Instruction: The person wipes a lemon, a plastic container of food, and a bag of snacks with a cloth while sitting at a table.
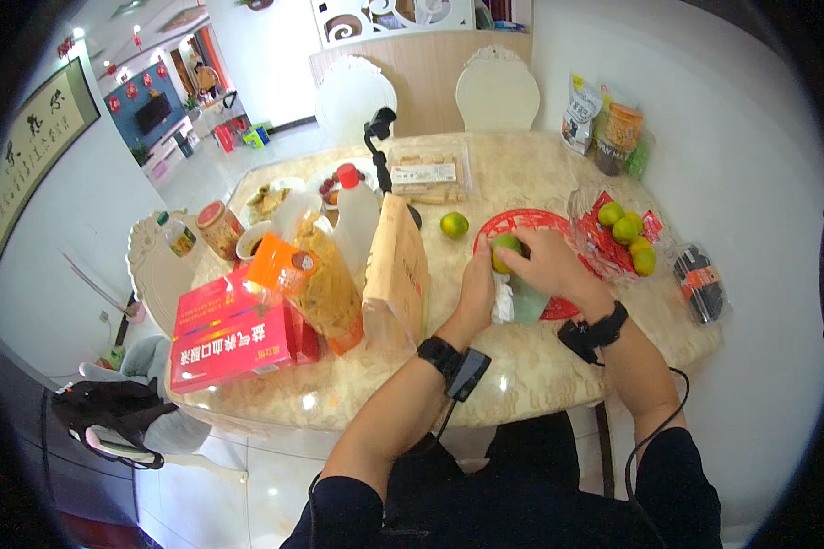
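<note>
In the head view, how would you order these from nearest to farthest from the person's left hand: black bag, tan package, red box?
From the left hand:
1. Tan package: standing just to its left.
2. Red box: farther left, on the table.
3. Black bag: farthest left, beyond the table's edge.

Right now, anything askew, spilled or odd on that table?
No spill or damage I can see. Mildly odd: one loose green fruit sits alone on the table, outside the clear bowl holding similar ones. The orange-labelled bag tilts toward the red box, so looks askew, though the fisheye may exaggerate that.
</note>
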{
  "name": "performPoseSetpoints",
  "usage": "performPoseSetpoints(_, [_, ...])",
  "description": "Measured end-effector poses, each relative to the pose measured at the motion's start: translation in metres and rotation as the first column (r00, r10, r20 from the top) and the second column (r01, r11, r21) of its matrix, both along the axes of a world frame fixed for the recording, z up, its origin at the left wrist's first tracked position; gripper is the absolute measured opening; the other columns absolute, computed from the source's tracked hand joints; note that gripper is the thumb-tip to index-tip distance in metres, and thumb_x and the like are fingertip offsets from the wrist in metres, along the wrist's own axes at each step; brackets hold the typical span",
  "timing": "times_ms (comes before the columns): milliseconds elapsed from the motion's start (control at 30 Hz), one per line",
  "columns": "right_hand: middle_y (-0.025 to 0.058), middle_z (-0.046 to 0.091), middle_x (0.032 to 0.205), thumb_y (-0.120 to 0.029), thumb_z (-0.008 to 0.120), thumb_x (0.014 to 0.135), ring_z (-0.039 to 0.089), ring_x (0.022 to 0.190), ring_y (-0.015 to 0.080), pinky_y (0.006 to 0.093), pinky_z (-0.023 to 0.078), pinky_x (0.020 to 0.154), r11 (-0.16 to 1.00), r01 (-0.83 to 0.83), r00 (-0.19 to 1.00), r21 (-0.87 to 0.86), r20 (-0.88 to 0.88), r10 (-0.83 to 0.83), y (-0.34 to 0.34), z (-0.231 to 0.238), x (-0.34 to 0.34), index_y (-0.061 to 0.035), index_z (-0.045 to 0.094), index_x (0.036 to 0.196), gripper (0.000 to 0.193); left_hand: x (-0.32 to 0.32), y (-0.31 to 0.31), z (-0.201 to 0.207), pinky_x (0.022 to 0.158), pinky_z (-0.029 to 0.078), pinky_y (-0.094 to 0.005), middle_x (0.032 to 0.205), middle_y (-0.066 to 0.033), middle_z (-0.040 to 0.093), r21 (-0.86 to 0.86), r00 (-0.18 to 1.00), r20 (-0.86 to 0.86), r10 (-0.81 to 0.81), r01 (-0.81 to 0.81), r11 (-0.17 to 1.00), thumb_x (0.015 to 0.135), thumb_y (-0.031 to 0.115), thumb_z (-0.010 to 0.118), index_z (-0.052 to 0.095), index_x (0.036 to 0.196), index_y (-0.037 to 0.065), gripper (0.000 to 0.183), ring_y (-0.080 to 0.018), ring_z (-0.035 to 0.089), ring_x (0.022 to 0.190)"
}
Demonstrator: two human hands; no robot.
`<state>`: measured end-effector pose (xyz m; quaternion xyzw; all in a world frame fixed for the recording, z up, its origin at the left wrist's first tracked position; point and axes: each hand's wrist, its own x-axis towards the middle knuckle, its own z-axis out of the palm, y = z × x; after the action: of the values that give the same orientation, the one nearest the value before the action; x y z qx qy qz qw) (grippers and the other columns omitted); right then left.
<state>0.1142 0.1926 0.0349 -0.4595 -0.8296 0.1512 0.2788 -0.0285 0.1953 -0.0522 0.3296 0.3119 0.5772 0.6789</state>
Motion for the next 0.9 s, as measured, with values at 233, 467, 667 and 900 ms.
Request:
performPoseSetpoints(233, [0.0166, 0.064, 0.107, -0.047, 0.065, 0.089, 0.065, 0.092, 0.0336, 0.0430, 0.053, 0.075, 0.985, 0.100, 0.989, 0.144, -0.127, -0.082, 0.001, -0.028, 0.011, -0.0049, 0.064, 0.114, 0.049, 0.007, -0.012, 0.017, 0.055, 0.049, -0.0273, 0.083, -0.0031, 0.062, 0.053, 0.996, -0.066, 0.059, -0.056, 0.997, 0.103, 0.053, 0.036, 0.061, 0.111, 0.009, 0.050, -0.0122, 0.058, 0.062])
performPoseSetpoints(467, [0.0195, 0.064, 0.108, -0.032, 0.067, 0.087, 0.060, 0.104, 0.0347, 0.0433, 0.048, 0.093, 0.949, -0.158, 0.960, 0.272, 0.266, 0.084, -0.006, -0.059, 0.037, -0.0037, 0.065, 0.117, 0.041, -0.008, -0.007, 0.016, 0.048, 0.046, -0.0268, 0.081, -0.0041, 0.065, -0.217, 0.979, 0.184, 0.090, -0.049, 0.975, 0.104, 0.054, 0.028, 0.062, 0.107, 0.010, 0.055, -0.0131, 0.054, 0.053])
performPoseSetpoints(667, [0.0228, 0.064, 0.102, -0.014, 0.060, 0.087, 0.062, 0.094, 0.0395, 0.0469, 0.049, 0.082, 0.995, 0.014, 0.979, 0.099, -0.203, 0.007, 0.013, -0.058, 0.031, -0.0012, 0.064, 0.110, 0.026, -0.001, -0.013, 0.014, 0.046, 0.046, -0.0222, 0.076, -0.0018, 0.062, -0.223, 0.981, 0.184, 0.063, -0.021, 0.975, 0.099, 0.063, 0.035, 0.060, 0.098, 0.011, 0.058, -0.0118, 0.055, 0.054])
performPoseSetpoints(900, [0.0224, 0.052, 0.130, -0.023, 0.061, 0.096, 0.051, 0.122, 0.0343, 0.0445, 0.043, 0.102, 0.866, -0.186, 0.843, 0.464, -0.377, 0.383, 0.015, -0.067, 0.022, -0.0010, 0.049, 0.136, 0.047, 0.011, -0.038, 0.007, 0.080, 0.055, -0.0298, 0.115, -0.0015, 0.062, -0.067, 1.000, -0.020, 0.005, -0.007, 0.998, 0.099, 0.057, 0.046, 0.053, 0.129, 0.014, 0.053, -0.0165, 0.063, 0.099])
